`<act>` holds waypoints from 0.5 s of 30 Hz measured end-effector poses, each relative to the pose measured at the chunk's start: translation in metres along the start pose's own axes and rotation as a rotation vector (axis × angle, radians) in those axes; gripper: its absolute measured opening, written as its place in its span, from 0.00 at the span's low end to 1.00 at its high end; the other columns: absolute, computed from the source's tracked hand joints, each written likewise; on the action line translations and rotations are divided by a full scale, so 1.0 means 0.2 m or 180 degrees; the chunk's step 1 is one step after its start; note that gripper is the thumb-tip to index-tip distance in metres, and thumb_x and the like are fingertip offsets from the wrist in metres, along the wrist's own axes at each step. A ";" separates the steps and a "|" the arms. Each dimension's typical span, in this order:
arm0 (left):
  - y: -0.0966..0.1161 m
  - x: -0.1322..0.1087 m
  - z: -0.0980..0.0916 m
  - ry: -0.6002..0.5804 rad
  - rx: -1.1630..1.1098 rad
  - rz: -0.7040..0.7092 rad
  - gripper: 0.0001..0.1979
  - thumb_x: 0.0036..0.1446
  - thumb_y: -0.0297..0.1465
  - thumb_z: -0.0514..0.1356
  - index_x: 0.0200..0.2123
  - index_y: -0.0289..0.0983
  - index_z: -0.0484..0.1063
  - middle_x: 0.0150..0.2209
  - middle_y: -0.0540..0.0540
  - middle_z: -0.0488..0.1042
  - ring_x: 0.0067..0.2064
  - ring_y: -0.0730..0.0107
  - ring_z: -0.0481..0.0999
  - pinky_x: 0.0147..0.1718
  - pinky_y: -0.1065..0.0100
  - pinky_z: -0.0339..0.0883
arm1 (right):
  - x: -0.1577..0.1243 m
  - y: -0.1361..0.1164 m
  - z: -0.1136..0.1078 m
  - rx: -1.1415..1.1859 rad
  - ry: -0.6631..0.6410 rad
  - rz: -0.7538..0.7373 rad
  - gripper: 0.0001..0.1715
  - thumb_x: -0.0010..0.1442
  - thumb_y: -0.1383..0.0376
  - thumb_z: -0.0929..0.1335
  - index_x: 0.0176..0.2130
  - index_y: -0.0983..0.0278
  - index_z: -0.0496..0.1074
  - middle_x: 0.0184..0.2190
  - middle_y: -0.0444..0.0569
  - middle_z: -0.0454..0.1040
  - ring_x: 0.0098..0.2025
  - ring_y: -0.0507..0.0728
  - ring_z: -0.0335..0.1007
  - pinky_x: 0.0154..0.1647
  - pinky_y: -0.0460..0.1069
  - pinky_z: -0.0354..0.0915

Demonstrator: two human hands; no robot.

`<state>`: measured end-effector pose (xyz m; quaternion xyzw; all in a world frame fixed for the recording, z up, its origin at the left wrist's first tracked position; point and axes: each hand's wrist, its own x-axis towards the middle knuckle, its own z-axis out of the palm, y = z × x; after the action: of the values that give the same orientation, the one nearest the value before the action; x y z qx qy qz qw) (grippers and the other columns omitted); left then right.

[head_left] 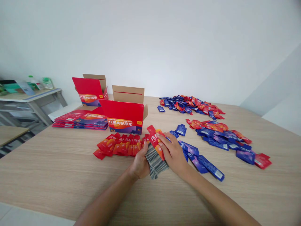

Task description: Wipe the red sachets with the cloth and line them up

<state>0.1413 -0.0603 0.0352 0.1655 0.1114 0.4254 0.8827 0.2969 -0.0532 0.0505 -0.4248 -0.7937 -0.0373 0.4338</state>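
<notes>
Nearest us, both forearms (110, 196) run off the bottom edge, and between the hands sits a grey striped bundle (156, 158); whether it is cloth or stacked edges we cannot tell. The left hand (141, 163) grips its left side, thumb along it, the other fingers hidden beneath. The right hand (172, 152) curls its fingers over one red sachet (154, 138), holding it against the top of the bundle; we cannot see its thumb. That sachet, above the table (70, 175), is long and narrow, tilted, with white characters and an orange lower end partly covered by fingers. Just beyond, we find an overlapping row of red sachets (128, 145), about seven showing, its right end behind the left hand. To the right lie some six blue sachets (197, 162), a few partly covered. Farther on we count two open boxes (124, 113), red-fronted, their insides unseen, beside one stack of flat cartons (81, 119). On the right are two mixed heaps (218, 136), too tangled for us to count.
</notes>
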 end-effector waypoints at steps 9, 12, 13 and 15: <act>0.06 -0.01 0.03 0.0324 -0.0009 0.0314 0.32 0.67 0.49 0.44 0.54 0.31 0.73 0.46 0.36 0.80 0.52 0.53 0.78 0.56 0.54 0.67 | 0.02 -0.03 -0.03 -0.0630 -0.0915 -0.0856 0.46 0.68 0.50 0.62 0.70 0.74 0.44 0.68 0.70 0.54 0.71 0.69 0.45 0.67 0.69 0.53; 0.09 0.00 0.02 0.0594 0.0005 0.0348 0.33 0.67 0.49 0.43 0.54 0.29 0.73 0.46 0.35 0.80 0.53 0.53 0.77 0.57 0.53 0.66 | 0.00 -0.07 -0.01 -0.0869 -0.0979 -0.0808 0.59 0.59 0.40 0.66 0.69 0.80 0.47 0.66 0.74 0.55 0.70 0.73 0.48 0.67 0.69 0.53; 0.09 0.00 0.02 0.0673 -0.0030 0.0349 0.34 0.67 0.49 0.43 0.55 0.28 0.72 0.46 0.35 0.80 0.54 0.52 0.77 0.57 0.53 0.65 | -0.01 -0.09 0.00 -0.0963 -0.1018 -0.0773 0.61 0.58 0.39 0.67 0.68 0.81 0.48 0.66 0.75 0.56 0.70 0.73 0.49 0.67 0.69 0.52; 0.11 0.01 0.00 0.0792 -0.0117 0.0351 0.35 0.67 0.50 0.43 0.55 0.26 0.72 0.48 0.34 0.80 0.55 0.52 0.76 0.59 0.54 0.64 | -0.03 -0.13 0.01 -0.1151 -0.1125 -0.0724 0.60 0.58 0.39 0.67 0.67 0.81 0.51 0.65 0.75 0.57 0.69 0.74 0.51 0.69 0.68 0.49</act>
<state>0.1266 -0.0460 0.0447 0.1011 0.2030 0.4926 0.8402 0.2795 -0.0722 0.0529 -0.4034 -0.8801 -0.1522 0.1987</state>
